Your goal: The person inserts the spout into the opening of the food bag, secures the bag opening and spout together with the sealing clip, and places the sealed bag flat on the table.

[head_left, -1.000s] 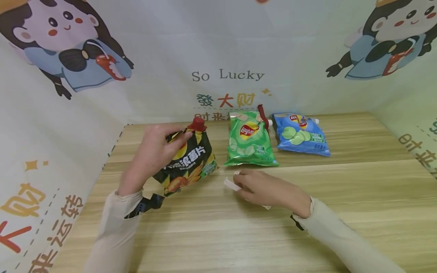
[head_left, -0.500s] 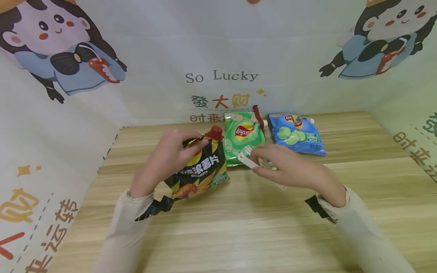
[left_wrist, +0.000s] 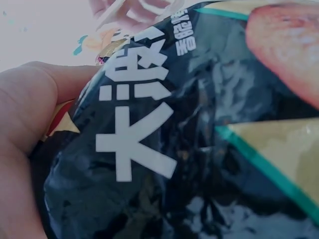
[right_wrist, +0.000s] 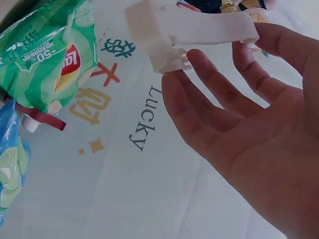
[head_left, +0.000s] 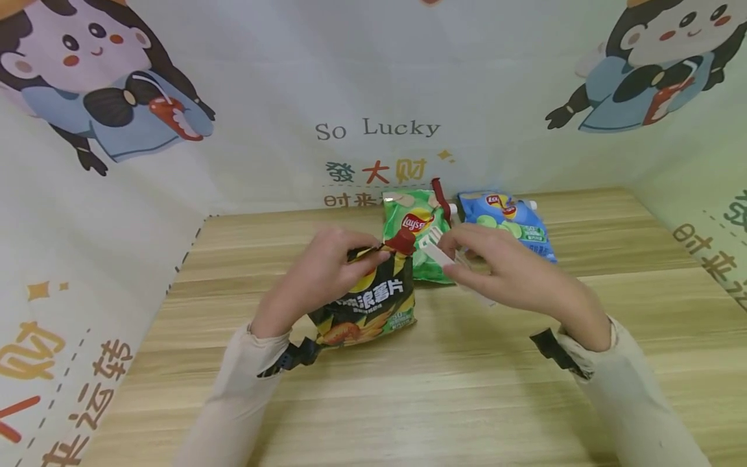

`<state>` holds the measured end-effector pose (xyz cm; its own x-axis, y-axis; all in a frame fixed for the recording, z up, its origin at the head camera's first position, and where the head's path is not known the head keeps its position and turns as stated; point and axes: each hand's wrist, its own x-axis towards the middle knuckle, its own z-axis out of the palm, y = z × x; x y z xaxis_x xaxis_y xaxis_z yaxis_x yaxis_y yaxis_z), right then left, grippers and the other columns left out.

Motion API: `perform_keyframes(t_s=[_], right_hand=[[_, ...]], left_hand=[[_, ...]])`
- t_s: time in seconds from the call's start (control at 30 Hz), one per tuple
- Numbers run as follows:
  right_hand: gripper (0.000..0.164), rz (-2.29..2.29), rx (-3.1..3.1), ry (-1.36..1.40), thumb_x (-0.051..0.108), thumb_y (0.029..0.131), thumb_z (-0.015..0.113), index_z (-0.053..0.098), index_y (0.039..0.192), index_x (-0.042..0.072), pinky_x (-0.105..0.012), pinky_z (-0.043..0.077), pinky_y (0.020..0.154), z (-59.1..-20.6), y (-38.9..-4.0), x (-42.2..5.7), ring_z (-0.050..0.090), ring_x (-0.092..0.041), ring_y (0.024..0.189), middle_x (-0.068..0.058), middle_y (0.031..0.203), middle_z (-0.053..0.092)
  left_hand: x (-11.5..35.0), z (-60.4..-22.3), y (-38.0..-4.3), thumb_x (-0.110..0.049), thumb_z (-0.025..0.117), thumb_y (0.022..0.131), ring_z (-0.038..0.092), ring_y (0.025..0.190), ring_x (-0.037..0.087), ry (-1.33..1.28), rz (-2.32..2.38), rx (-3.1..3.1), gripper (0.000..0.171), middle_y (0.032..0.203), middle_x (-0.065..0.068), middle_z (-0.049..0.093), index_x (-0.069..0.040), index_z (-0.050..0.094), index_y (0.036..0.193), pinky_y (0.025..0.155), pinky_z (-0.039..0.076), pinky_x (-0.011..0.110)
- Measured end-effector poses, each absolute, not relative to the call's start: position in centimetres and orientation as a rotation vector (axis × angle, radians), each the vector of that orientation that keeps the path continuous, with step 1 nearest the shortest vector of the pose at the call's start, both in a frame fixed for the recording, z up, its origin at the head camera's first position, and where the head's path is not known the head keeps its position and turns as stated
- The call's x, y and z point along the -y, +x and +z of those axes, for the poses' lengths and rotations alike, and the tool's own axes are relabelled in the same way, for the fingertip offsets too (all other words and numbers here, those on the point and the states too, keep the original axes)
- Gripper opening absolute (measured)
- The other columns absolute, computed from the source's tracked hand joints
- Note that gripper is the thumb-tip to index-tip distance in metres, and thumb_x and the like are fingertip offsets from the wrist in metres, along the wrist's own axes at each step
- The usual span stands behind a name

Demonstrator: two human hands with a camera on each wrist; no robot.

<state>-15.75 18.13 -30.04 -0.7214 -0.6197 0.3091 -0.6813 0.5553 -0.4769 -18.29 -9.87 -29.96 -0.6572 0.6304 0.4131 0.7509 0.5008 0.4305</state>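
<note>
My left hand (head_left: 327, 275) grips the top edge of a black chip bag (head_left: 367, 311), thumb in front. A red cap-like piece (head_left: 403, 241) sits at the bag's upper right corner. The bag is held tilted over the table, and its printed front fills the left wrist view. My right hand (head_left: 502, 266) pinches a white plastic bag clip (head_left: 436, 251) between thumb and fingers, just right of the red piece and apart from it. In the right wrist view the clip (right_wrist: 209, 29) has a long flat arm and a blockier end.
Behind the hands lie a green chip bag (head_left: 403, 202) with a dark red clip (head_left: 439, 193) on its corner and a blue chip bag (head_left: 533, 240). The wooden table (head_left: 408, 402) meets a printed cloth backdrop (head_left: 262, 84) at the back and sides.
My left hand has carried the black bag rightward, in front of the green bag. The right hand has lifted the white clip from low over the table, up and rightward; the two hands are close together.
</note>
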Motion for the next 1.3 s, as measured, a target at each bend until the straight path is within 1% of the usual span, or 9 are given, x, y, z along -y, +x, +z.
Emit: perform_keyframes(t_s=[0.2,0.4,0.67,0.8,0.9,1.03,1.17,1.2,1.3], right_hand=[[0.004,0.933,2.657,1.101,0.012,0.099,0.061,0.063,0.103,0.012,-0.039,0.054,0.088,-30.4,-15.9,-17.6,0.062,-0.016,0.098,0.002,0.100,0.066],[0.010,0.972,2.716,1.128,0.009,0.100,0.059,0.066,0.107,0.007,-0.039,0.056,0.085,-31.3,-16.7,-17.2,0.067,-0.020,0.099,-0.003,0.102,0.069],[0.010,0.812,2.921,1.183,0.003,0.095,0.061,0.069,0.102,0.002,-0.036,0.057,0.076,-33.7,-18.4,-17.3,0.068,-0.017,0.086,-0.005,0.094,0.072],[0.017,0.746,2.960,1.214,-0.003,0.091,0.059,0.071,0.103,-0.002,-0.030,0.053,0.070,-35.8,-19.3,-16.4,0.061,-0.012,0.078,-0.010,0.096,0.072],[0.022,0.745,2.963,1.245,-0.006,0.087,0.059,0.069,0.106,-0.002,-0.026,0.045,0.063,-37.3,-19.8,-15.5,0.053,-0.011,0.069,-0.007,0.086,0.067],[0.028,0.748,2.983,1.260,-0.002,0.089,0.060,0.064,0.117,0.003,-0.026,0.041,0.060,-39.0,-20.0,-14.7,0.047,-0.010,0.063,-0.001,0.076,0.056],[0.027,0.767,3.047,1.219,0.007,0.096,0.061,0.063,0.123,0.008,-0.027,0.045,0.066,-39.8,-19.9,-14.6,0.051,-0.009,0.067,0.002,0.083,0.061],[0.026,0.773,3.059,1.204,0.010,0.096,0.062,0.063,0.123,0.009,-0.027,0.047,0.068,-39.8,-19.8,-14.6,0.053,-0.008,0.070,0.003,0.087,0.063],[0.024,0.758,3.102,1.136,0.015,0.095,0.068,0.065,0.118,0.012,-0.030,0.047,0.067,-39.8,-19.7,-14.6,0.054,-0.009,0.071,0.003,0.085,0.063]], left_hand=[[9.3,-30.5,-18.2,-0.014,0.069,0.095,0.041,0.054,0.005,-1.209,-0.905,2.530,0.010,0.068,-0.006,0.058,-0.010,0.075,0.090,0.053,0.037,0.024],[8.8,-30.7,-18.3,-0.015,0.068,0.096,0.040,0.052,0.004,-1.230,-0.902,2.532,0.013,0.062,-0.007,0.051,-0.009,0.072,0.085,0.051,0.035,0.023],[8.8,-30.7,-18.3,-0.016,0.068,0.096,0.039,0.051,0.003,-1.222,-0.899,2.541,0.015,0.060,-0.008,0.047,-0.009,0.071,0.083,0.050,0.034,0.022],[8.9,-30.8,-18.3,-0.015,0.069,0.095,0.039,0.051,0.003,-1.218,-0.895,2.534,0.015,0.060,-0.008,0.047,-0.009,0.071,0.082,0.050,0.033,0.022],[8.9,-30.9,-18.3,-0.015,0.069,0.095,0.039,0.052,0.003,-1.215,-0.897,2.531,0.015,0.060,-0.008,0.047,-0.009,0.071,0.082,0.050,0.033,0.022],[8.9,-30.8,-18.2,-0.015,0.068,0.095,0.039,0.051,0.003,-1.212,-0.898,2.534,0.016,0.060,-0.008,0.046,-0.010,0.071,0.081,0.050,0.033,0.022],[8.9,-30.8,-18.2,-0.016,0.068,0.096,0.039,0.050,0.003,-1.208,-0.897,2.545,0.017,0.059,-0.009,0.044,-0.011,0.070,0.080,0.049,0.033,0.022],[8.9,-30.8,-18.2,-0.016,0.068,0.096,0.038,0.050,0.003,-1.207,-0.898,2.547,0.016,0.059,-0.009,0.044,-0.011,0.070,0.081,0.049,0.033,0.021],[9.0,-30.8,-18.2,-0.016,0.068,0.096,0.038,0.050,0.003,-1.210,-0.901,2.550,0.016,0.059,-0.009,0.044,-0.010,0.070,0.081,0.049,0.033,0.022]])
